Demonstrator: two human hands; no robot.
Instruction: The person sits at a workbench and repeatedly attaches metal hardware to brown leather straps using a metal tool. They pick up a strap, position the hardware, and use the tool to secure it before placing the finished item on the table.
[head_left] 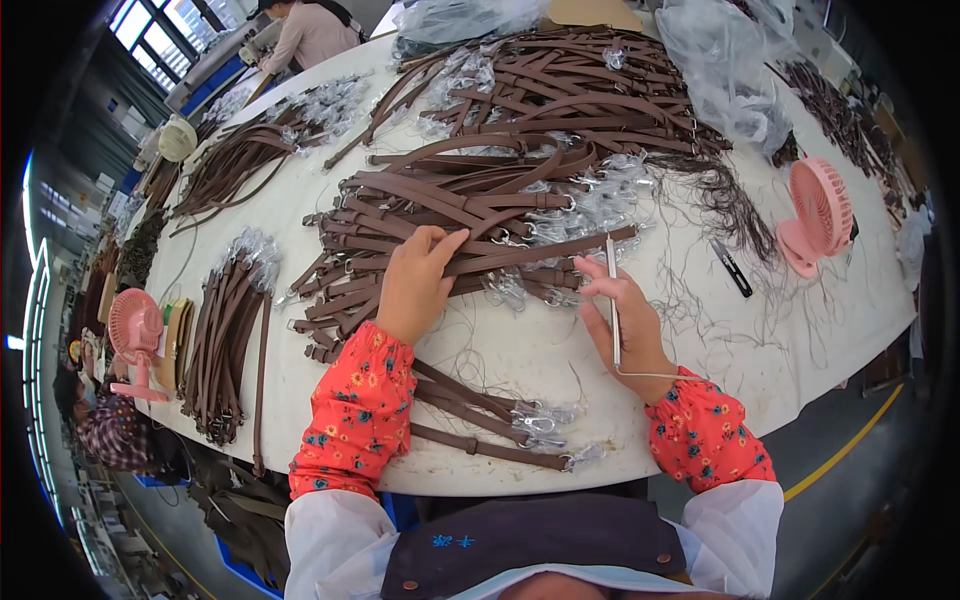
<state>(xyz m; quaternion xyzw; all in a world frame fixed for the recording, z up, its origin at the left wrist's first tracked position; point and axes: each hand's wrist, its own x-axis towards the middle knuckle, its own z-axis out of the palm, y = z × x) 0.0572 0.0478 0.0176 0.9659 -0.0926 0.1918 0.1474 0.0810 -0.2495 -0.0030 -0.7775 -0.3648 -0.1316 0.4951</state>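
Note:
My left hand (417,285) is on a pile of brown straps (400,215) with metal hooks wrapped in clear plastic. Its fingers close on one brown strap (540,252), which stretches right across the pile toward my other hand. My right hand (632,325) grips a slim silver pen-shaped tool (613,300), held upright with its tip beside that strap's far end. A thin pale cord trails from the tool's lower end over my wrist. Nearer me lie a few more straps (485,450) with wrapped hooks.
A big strap heap (590,85) lies at the back, with smaller bundles (225,345) on the left. Pink fans (815,210) stand at both sides. A black-handled cutter (732,268) rests among loose threads on the white table (720,420). Another person (310,40) sits far off.

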